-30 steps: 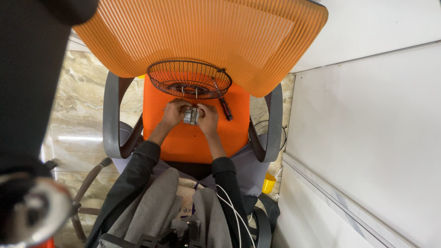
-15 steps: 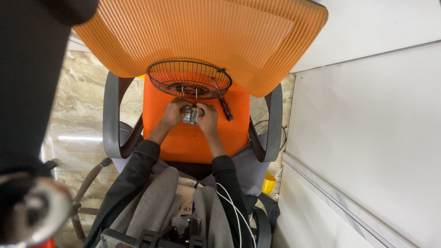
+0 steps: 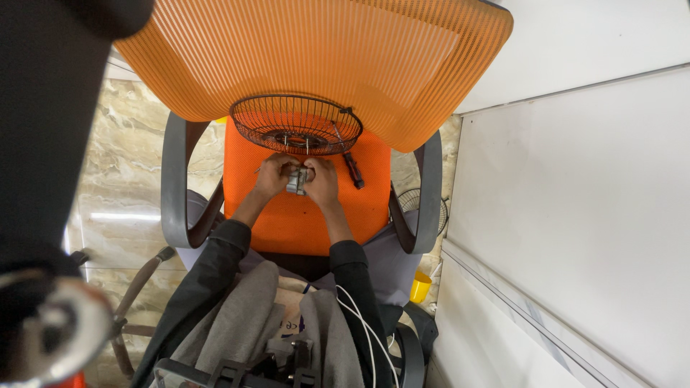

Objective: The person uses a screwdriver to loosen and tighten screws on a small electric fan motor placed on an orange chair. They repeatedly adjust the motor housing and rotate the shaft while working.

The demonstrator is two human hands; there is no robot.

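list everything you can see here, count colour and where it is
orange mesh office chair: one, orange seat and back with grey armrests, centre of view
black wire fan guard: one, black, domed, on the seat against the backrest
small grey metal part: one, grey, on the seat in front of the guard, held between both hands
dark screwdriver-like tool: one, dark with some red, on the seat right of the hands
second wire fan guard: one, dark, on the floor past the right armrest
yellow plastic cup: one, yellow, on the floor at lower right
white cables: a few, white, over the lap
left hand: grip on the grey part
right hand: grip on the grey part
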